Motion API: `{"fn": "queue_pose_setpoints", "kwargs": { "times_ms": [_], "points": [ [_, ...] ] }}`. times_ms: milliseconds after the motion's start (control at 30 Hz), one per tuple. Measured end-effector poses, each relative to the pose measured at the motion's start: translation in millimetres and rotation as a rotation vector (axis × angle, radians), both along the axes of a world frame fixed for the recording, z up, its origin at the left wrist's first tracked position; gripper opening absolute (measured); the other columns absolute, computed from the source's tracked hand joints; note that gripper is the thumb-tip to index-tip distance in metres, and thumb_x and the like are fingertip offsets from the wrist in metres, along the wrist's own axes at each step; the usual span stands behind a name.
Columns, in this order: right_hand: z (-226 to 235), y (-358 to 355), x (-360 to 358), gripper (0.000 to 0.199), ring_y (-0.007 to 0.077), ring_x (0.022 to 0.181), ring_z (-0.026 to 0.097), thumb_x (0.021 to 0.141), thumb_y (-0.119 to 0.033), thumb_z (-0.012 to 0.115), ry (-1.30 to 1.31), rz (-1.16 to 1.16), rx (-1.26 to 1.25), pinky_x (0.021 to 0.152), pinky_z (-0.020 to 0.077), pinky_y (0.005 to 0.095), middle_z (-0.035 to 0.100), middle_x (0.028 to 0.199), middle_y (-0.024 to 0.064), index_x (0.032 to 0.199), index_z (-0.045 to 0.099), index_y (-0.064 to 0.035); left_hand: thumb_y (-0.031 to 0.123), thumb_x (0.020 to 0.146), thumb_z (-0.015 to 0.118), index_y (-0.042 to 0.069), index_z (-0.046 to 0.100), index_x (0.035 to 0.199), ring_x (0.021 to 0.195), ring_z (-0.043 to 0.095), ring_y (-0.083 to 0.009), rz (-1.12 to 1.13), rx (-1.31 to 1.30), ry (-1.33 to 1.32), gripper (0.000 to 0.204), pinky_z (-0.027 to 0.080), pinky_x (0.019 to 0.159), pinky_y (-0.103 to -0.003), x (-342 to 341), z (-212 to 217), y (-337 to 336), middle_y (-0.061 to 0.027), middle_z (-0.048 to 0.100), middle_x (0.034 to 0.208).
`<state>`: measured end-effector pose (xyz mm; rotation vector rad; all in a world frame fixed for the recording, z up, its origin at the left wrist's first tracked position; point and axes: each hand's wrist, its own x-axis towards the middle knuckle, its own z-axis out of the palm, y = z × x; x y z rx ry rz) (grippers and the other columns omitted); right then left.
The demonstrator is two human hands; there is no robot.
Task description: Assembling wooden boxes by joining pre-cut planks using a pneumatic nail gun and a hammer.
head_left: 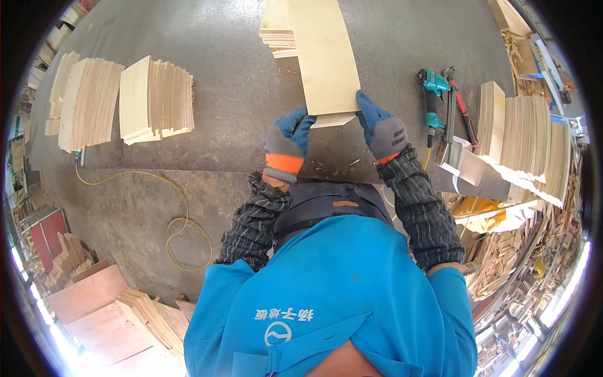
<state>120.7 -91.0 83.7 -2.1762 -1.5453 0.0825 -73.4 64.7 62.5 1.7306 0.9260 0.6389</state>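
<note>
A long pale plywood panel [325,60] stretches away from me over the dark worktable [232,81]. At its near left corner my left hand [289,139], in a blue and grey glove with an orange cuff, closes its fingers on the edge. My right hand [380,129], gloved the same way, grips the near right corner with the thumb side up. Just below the panel's near edge shows a smaller pale wood piece [333,119], partly hidden by the panel. Beyond, a stack of thin wooden pieces [277,31] lies partly under or beside the panel's left edge.
Stacks of thin boards [157,100] stand at the left, more board stacks [524,138] at the right edge. A teal air nail gun [433,100] lies right of my hand beside a red-handled tool [461,103]. A yellow hose [179,182] loops on the floor.
</note>
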Motion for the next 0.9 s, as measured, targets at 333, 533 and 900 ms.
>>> {"fn": "queue_pose_setpoints", "kwargs": {
  "times_ms": [333, 533, 900],
  "points": [
    [4, -3, 0, 0.044, 0.0378, 0.092, 0.076, 0.102, -0.009, 0.06, -0.102, 0.039, 0.079, 0.077, 0.0618, 0.0452, 0.076, 0.114, 0.0223, 0.146, 0.062, -0.0059, 0.02, 0.105, 0.072, 0.003, 0.079, 0.123, 0.099, 0.075, -0.0199, 0.033, 0.0, -0.095, 0.026, 0.058, 0.09, -0.034, -1, -7, -15, -0.0148, 0.081, 0.11],
    [10, -10, 6, 0.038, 0.0372, 0.095, 0.076, 0.103, -0.014, 0.066, 0.216, -0.006, -0.056, 0.077, 0.0618, 0.0456, 0.076, 0.115, 0.0216, 0.141, 0.067, -0.0105, 0.014, 0.102, 0.072, 0.003, 0.078, 0.119, 0.103, 0.077, -0.0305, 0.048, 0.041, -0.117, 0.022, 0.059, 0.093, -0.039, -4, -10, -22, -0.0184, 0.079, 0.112],
    [12, -7, 8, 0.033, 0.0392, 0.092, 0.076, 0.103, -0.016, 0.067, 0.113, 0.088, -0.019, 0.077, 0.0628, 0.0456, 0.077, 0.11, 0.0228, 0.136, 0.069, -0.0094, 0.014, 0.103, 0.07, 0.004, 0.078, 0.12, 0.1, 0.077, -0.0342, 0.021, 0.296, 0.043, 0.022, 0.059, 0.089, -0.04, -10, -4, -21, -0.0212, 0.079, 0.108]
  ]
}}
